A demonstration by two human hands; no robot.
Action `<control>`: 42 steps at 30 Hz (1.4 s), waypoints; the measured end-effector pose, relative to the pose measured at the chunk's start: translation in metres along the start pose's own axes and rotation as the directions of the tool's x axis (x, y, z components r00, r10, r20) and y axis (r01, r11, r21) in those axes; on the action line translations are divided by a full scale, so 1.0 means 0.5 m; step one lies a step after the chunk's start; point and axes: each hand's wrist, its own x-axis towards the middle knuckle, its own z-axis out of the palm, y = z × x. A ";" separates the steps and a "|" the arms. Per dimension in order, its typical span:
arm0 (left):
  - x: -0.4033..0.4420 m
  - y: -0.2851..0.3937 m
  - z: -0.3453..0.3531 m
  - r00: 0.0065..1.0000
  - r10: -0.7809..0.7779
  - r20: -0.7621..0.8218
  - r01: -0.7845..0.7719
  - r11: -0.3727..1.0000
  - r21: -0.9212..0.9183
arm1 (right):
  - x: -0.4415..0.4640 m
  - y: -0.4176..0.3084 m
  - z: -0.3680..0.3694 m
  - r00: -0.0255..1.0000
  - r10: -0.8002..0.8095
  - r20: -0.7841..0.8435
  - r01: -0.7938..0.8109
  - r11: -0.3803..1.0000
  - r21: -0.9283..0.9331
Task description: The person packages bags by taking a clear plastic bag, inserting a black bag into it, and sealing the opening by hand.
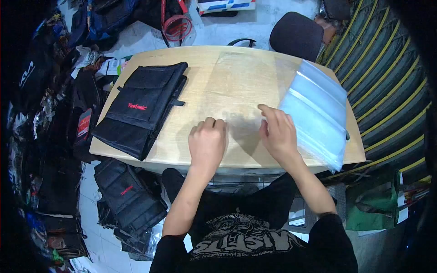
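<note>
A clear plastic bag (246,86) lies flat across the middle of the wooden table, its outline faint against the wood. My left hand (207,141) is closed at the bag's near left part, fingers curled in and the plastic creased beside them. On the other side, my right hand (278,134) hovers over or touches the bag's right part, its index finger stretched out and thumb apart. Right of that hand rests a stack of bluish clear plastic bags (316,109). A black fabric bag with red ViewSonic lettering (141,102) lies on the table's left side.
The wooden table (159,57) has a curved edge close to my body. More black ViewSonic bags (129,195) are piled on the floor at left. A dark chair (296,36) stands behind the table. Striped stacked material (387,91) and a green container (373,204) are at right.
</note>
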 end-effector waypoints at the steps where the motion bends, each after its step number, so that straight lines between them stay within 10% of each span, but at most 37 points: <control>1: -0.004 0.001 0.002 1.000 0.006 0.012 -0.006 1.000 -0.008 | -0.002 -0.003 -0.002 0.999 0.001 -0.041 0.000 1.000 0.004; 5: -0.010 0.010 0.008 0.997 -0.055 0.045 0.058 0.996 -0.065 | -0.035 -0.035 0.009 0.968 -0.072 -0.240 0.051 0.994 -0.092; 8: 0.002 0.015 0.001 0.995 -0.076 0.062 0.080 0.995 -0.058 | -0.072 -0.044 0.027 0.972 -0.225 0.072 0.213 0.967 0.143; 13: 0.012 0.025 -0.004 0.996 -0.034 0.083 0.039 0.997 -0.070 | -0.046 -0.050 0.035 0.974 -0.138 -0.178 0.158 0.982 0.104; 17: 0.005 0.025 -0.002 0.998 0.010 0.061 0.002 0.981 -0.196 | -0.043 -0.040 0.009 0.922 -0.340 -0.185 0.339 0.940 -0.038; 32: 0.017 0.027 0.008 0.995 -0.021 0.097 0.060 0.907 -0.416 | -0.060 -0.012 0.018 0.946 -0.321 -0.051 0.306 0.931 -0.202; 37: 0.030 0.041 0.008 0.970 -0.103 -0.219 0.032 0.952 -0.306 | -0.108 -0.078 -0.034 0.951 -0.154 0.269 0.200 0.968 -0.150; 42: 0.031 0.052 0.020 0.903 -0.007 -0.430 -0.125 0.953 -0.277 | -0.088 -0.062 -0.060 0.704 0.290 0.648 -0.511 0.841 0.179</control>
